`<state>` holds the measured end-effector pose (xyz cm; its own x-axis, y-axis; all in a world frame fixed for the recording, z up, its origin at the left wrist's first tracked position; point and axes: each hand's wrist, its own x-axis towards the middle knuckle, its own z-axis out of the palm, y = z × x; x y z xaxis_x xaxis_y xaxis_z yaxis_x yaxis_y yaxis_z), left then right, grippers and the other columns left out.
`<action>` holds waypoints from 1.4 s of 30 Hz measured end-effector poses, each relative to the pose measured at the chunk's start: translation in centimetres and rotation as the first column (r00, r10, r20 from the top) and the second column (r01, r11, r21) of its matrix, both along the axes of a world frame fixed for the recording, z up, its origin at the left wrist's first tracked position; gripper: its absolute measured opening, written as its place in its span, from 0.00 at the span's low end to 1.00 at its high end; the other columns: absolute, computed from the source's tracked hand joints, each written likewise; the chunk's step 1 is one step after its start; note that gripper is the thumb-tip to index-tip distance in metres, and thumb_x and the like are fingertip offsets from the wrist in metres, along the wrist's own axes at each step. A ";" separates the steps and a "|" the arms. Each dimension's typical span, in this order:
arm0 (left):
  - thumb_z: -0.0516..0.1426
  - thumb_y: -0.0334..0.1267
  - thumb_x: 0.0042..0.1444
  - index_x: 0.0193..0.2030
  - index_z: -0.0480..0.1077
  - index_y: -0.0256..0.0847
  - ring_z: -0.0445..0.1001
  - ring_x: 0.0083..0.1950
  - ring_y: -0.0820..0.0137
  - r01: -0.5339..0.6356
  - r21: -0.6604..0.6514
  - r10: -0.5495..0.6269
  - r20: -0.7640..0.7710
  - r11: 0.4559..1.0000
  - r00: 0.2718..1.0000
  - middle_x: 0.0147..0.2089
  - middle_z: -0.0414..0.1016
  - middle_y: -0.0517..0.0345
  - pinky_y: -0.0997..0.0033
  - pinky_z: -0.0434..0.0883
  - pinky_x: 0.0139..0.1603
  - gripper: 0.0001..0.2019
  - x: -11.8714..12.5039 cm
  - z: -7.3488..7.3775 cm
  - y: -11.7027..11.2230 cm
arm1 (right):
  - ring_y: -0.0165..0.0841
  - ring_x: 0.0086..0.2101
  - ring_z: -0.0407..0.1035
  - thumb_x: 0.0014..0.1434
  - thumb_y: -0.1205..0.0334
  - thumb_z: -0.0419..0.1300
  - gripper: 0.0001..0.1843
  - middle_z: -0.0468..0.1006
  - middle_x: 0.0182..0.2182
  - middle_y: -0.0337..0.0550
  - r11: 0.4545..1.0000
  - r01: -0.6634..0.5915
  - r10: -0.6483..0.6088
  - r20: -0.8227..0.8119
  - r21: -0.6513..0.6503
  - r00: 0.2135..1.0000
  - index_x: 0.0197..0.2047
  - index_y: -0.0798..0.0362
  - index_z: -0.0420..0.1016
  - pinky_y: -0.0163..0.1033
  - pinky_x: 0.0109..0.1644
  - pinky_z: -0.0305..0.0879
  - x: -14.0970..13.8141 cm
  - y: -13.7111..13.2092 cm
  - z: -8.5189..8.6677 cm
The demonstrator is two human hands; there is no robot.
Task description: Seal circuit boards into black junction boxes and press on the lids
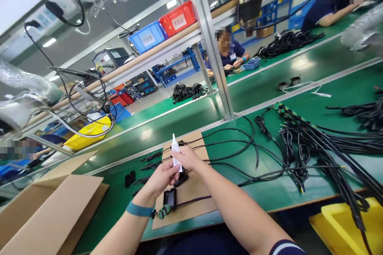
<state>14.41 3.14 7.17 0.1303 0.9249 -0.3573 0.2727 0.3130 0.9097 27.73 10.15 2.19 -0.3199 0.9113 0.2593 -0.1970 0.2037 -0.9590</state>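
Observation:
A small white glue tube (pixel 176 152) with a tapered nozzle is held up in front of me, nozzle upward. My left hand (pixel 164 175) pinches its lower end, and my right hand (pixel 188 157) grips it higher up from the right side. Under both hands lies a flat cardboard sheet (pixel 199 207). On that sheet, below my left hand, sits an open black plastic housing (pixel 170 198) with a black cable leaving to the right. A small green connector board (pixel 164 211) lies at its lower left. More black parts behind my hands are partly hidden.
Black cables (pixel 299 143) are heaped across the green bench at right. An open cardboard box (pixel 50 211) stands at left, and a yellow bin (pixel 353 223) at lower right. A metal post (pixel 209 44) rises behind the bench. Co-workers sit across the line.

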 end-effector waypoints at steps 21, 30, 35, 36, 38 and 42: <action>0.69 0.41 0.52 0.30 0.63 0.37 0.53 0.15 0.85 -0.100 -0.201 0.181 0.443 0.974 0.878 0.18 0.63 0.68 0.82 0.49 0.18 0.18 2.3 -0.3 1.0 | 0.37 0.44 0.72 0.64 0.58 0.54 0.17 0.75 0.47 0.48 0.928 0.267 -0.269 -0.028 0.262 0.963 0.53 0.51 0.75 0.41 0.51 0.70 1.7 1.1 -1.9; 0.54 0.57 0.65 0.43 0.73 0.37 0.75 0.31 0.68 0.155 0.424 0.044 -0.424 0.892 0.905 0.35 0.79 0.51 0.68 0.71 0.33 0.22 -2.1 -2.1 7.6 | 0.39 0.45 0.75 0.62 0.53 0.61 0.13 0.79 0.43 0.50 0.834 0.548 -0.534 -0.155 0.067 0.831 0.42 0.51 0.82 0.44 0.54 0.71 3.0 2.4 -2.5; 0.64 0.46 0.54 0.44 0.74 0.39 0.74 0.51 0.56 0.466 0.497 0.143 -0.781 0.732 0.609 0.47 0.76 0.47 0.54 0.72 0.54 0.15 -6.9 -4.9 15.6 | 0.36 0.28 0.74 0.55 0.46 0.68 0.19 0.80 0.27 0.45 0.803 0.459 -0.561 -0.221 -0.379 0.798 0.32 0.55 0.80 0.42 0.37 0.74 3.8 3.8 -3.1; 0.65 0.43 0.54 0.42 0.74 0.39 0.73 0.53 0.56 0.491 0.492 0.126 -0.787 0.719 0.604 0.48 0.75 0.47 0.53 0.71 0.56 0.13 -7.4 -5.5 16.4 | 0.35 0.26 0.73 0.52 0.45 0.70 0.20 0.79 0.24 0.44 0.791 0.405 -0.558 -0.269 -0.458 0.785 0.32 0.56 0.80 0.41 0.34 0.73 3.9 4.0 -3.2; 0.61 0.39 0.57 0.37 0.72 0.40 0.73 0.52 0.58 0.558 0.477 0.090 -0.809 0.680 0.581 0.47 0.74 0.48 0.55 0.71 0.56 0.06 -8.0 -6.2 17.1 | 0.33 0.24 0.71 0.46 0.45 0.74 0.22 0.78 0.22 0.41 0.779 0.315 -0.555 -0.363 -0.542 0.749 0.32 0.57 0.79 0.39 0.31 0.72 3.8 4.5 -3.4; 0.51 0.30 0.64 0.39 0.69 0.40 0.73 0.44 0.63 0.701 0.430 0.015 -0.858 0.569 0.514 0.43 0.75 0.50 0.60 0.73 0.48 0.07 -8.8 -6.4 17.4 | 0.29 0.24 0.70 0.38 0.48 0.79 0.26 0.79 0.24 0.42 0.764 0.205 -0.541 -0.434 -0.612 0.720 0.33 0.59 0.80 0.35 0.28 0.70 3.7 4.9 -3.9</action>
<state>5.60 20.56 0.79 0.5387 0.8218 0.1855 0.8094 -0.5659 0.1570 31.40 15.02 -1.71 0.1283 0.9603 -0.2477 -0.7356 -0.0754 -0.6732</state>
